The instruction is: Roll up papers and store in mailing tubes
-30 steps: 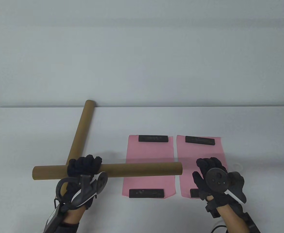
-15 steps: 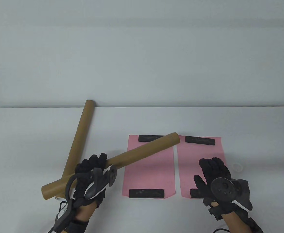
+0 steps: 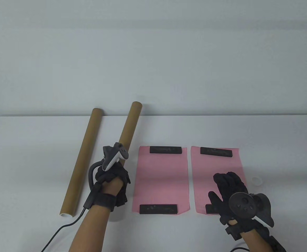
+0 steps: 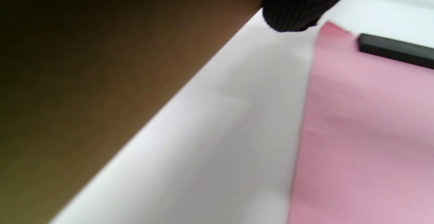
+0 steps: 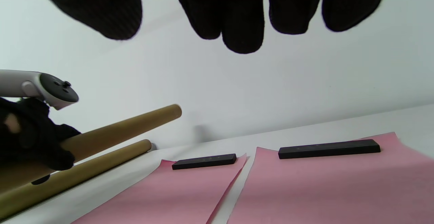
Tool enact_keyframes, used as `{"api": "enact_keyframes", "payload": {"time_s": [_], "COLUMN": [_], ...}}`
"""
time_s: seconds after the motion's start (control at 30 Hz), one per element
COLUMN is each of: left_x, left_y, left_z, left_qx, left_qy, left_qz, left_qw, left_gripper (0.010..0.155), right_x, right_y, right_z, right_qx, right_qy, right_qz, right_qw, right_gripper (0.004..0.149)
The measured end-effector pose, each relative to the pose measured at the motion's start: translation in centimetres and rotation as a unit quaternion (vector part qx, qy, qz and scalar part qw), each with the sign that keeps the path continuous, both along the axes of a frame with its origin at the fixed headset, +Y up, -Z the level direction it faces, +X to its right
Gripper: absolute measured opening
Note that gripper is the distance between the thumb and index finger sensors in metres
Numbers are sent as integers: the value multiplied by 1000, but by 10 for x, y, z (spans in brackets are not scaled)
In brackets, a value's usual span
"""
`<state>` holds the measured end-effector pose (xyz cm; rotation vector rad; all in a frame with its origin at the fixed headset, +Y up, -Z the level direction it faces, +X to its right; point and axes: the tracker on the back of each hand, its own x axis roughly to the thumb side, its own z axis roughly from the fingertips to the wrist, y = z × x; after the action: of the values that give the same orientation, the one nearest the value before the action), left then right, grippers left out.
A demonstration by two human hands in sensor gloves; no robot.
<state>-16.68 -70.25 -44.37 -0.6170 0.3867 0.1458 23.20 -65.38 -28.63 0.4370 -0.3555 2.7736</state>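
My left hand [image 3: 112, 176] grips a brown mailing tube [image 3: 131, 122] near its middle and holds it above the table, pointing away from me; it fills the left of the left wrist view [image 4: 101, 81]. A second brown tube [image 3: 82, 160] lies on the table to the left. Two pink papers lie flat, the left one [image 3: 160, 178] and the right one [image 3: 216, 168], each pinned by black bar weights [image 3: 165, 150]. My right hand [image 3: 230, 189] hovers open over the near end of the right paper, holding nothing.
A small white cap [image 3: 256, 180] lies right of the right paper. The white table [image 3: 24, 147] ends at a far edge against a pale wall. A cable [image 3: 61, 228] trails from my left wrist.
My left hand swung the held tube from lying across the left paper to pointing away from me, beside the other tube. My right hand stayed over the right paper.
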Motion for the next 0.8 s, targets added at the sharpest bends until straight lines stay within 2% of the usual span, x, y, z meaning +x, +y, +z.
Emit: {"api": "enact_keyframes", "payload": {"time_s": [0.2,0.43,0.63,0.8], "left_x": [-4,-5,-5,0], "left_y": [-23,-41,-51,-58], "left_z": [-24,-42,-53,-58], "left_qx": [-26,-34,-32,-23], "left_qy": [50,65,73,64], "left_qz": [12,-12,-30,-56], "left_qw": [998,997,996,996], "left_gripper": [95,95,96,96], "right_x": [1,2,3,5], "right_y": [0,-3,2,-3], "right_z": [0,-1,3,-1], "right_qx": [2,-7,30,14], "right_qy": [1,4,0,-1], "right_qz": [0,2,-2,-1], "right_qw": [1000,1000,1000,1000], "right_gripper": [74,75,74,74]}}
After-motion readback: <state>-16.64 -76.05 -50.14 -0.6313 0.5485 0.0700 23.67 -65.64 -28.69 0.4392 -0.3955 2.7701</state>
